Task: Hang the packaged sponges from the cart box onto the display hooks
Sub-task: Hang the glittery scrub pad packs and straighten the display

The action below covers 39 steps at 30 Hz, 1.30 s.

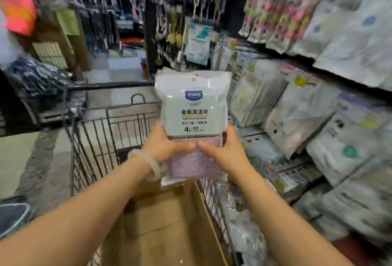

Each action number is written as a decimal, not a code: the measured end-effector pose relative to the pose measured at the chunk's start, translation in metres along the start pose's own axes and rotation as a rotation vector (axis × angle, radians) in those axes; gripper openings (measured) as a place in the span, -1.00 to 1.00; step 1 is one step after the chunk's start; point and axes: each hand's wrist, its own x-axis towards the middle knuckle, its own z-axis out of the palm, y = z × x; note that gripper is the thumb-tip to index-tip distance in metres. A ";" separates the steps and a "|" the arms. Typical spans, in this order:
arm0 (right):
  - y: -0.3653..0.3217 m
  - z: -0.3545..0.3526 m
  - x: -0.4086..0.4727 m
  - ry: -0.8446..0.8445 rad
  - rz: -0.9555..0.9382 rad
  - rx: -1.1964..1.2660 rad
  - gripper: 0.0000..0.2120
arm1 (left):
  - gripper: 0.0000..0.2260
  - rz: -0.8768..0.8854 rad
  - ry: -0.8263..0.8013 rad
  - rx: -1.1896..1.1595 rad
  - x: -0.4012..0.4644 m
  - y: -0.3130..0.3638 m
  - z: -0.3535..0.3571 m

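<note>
While both hands hold it up at chest height over a wire shopping cart (118, 130), a stack of packaged sponges (194, 117) faces the camera, upright, its white label printed with Chinese text and a figure four, and a small hanging hole (193, 79) showing at the top edge. The left hand (164, 143), with a pale bangle (148, 165) on the wrist, grips the lower left side of the stack with fingers curled across its front; the right hand (224, 149) grips the lower right side, thumb across the front and fingers wrapped behind. The two grips nearly meet at the middle of the pack. More than one pack appears to be held together, since extra plastic edges show behind and below the front one. Directly beneath, inside the cart, sits an open cardboard box (169, 227); the part of its interior that shows looks bare brown, and whether more sponges lie deeper in it cannot be told. To the right, display racks (318, 87) carry many hanging packets, blurred by motion, and no free hook can be picked out. Judged from this, the stack is out of the box but not yet hung: it is well apart from the racks, so finding a hook and threading each hole onto it remains to be done.
</note>
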 end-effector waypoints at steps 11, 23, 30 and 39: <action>-0.124 -0.201 -0.204 0.486 -0.231 -0.126 -0.42 | -0.38 0.393 -0.298 -0.075 -0.135 0.148 0.187; -0.232 -0.381 -0.474 0.998 -0.140 -0.261 -0.56 | -0.21 0.622 -0.716 -0.179 -0.329 0.263 0.387; -0.292 -0.437 -0.519 1.093 -0.228 -0.309 -0.51 | -0.29 0.529 -0.885 -0.468 -0.348 0.333 0.444; -0.358 -0.507 -0.498 1.196 -0.345 -0.165 -0.60 | -0.89 0.655 -0.524 -0.370 -0.302 0.399 0.483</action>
